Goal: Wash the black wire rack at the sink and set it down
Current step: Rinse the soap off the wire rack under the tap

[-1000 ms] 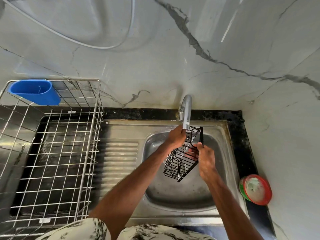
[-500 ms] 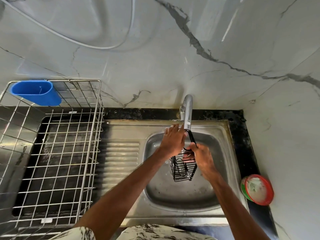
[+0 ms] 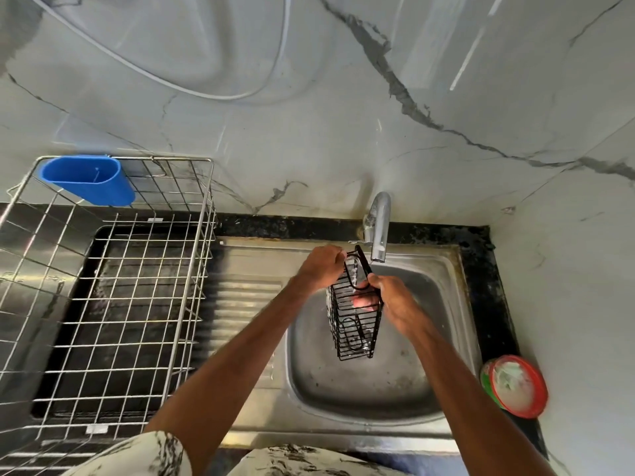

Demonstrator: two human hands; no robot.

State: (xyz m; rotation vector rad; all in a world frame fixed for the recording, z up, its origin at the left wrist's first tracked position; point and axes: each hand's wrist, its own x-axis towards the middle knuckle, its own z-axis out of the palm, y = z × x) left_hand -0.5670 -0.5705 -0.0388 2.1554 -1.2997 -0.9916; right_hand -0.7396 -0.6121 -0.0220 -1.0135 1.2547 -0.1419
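Observation:
The black wire rack (image 3: 355, 333) hangs upright over the steel sink basin (image 3: 347, 389), just left of the tap spout (image 3: 379, 231). My left hand (image 3: 321, 267) grips its top left edge. My right hand (image 3: 388, 297) holds the top right side, with fingers showing through the wires. A black hook sits inside the rack's lower part. Whether water is running is hard to tell.
A large silver wire dish basket (image 3: 103, 286) stands on the drainboard at left, with a blue plastic cup holder (image 3: 89, 180) clipped to its back rim. A red-rimmed round tub (image 3: 515, 384) sits on the black counter edge at right. Marble walls close in behind and at right.
The rack has swung from a tilt to hanging nearly vertical, and it has shifted slightly left of the spout. Both hands stayed on its top.

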